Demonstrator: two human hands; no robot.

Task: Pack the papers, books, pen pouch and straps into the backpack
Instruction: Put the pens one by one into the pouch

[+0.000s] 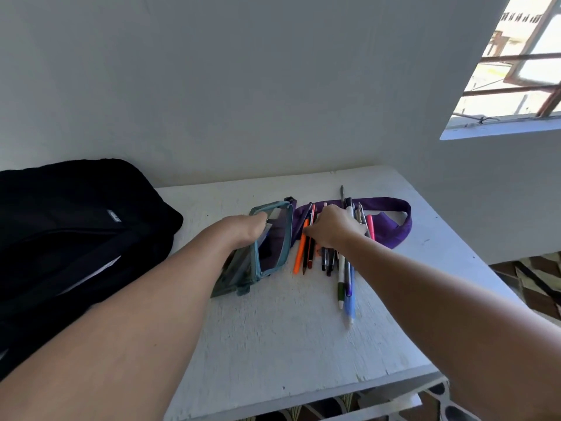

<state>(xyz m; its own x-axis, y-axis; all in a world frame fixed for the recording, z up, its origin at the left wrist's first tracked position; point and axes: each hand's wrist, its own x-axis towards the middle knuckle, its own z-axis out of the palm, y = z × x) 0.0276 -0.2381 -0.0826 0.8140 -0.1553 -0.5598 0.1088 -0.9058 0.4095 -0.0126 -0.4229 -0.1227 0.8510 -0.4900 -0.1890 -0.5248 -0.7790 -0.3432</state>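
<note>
Pen pouch is being held open at its rim by the left hand, fingers curled on it, on the white counter. Loose pens are being gathered by the right hand, fingers closing over the bunch. Purple strap is lying under the pens; backpack is sitting left. Risk: outer pens being dropped or the strap being snagged, since the bunch is fanned.

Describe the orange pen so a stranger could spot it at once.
Start at the white table and find the row of pens lying between the teal pen pouch and the purple strap. The orange pen is leftmost, nearest the pouch, the only bright orange one.
</note>
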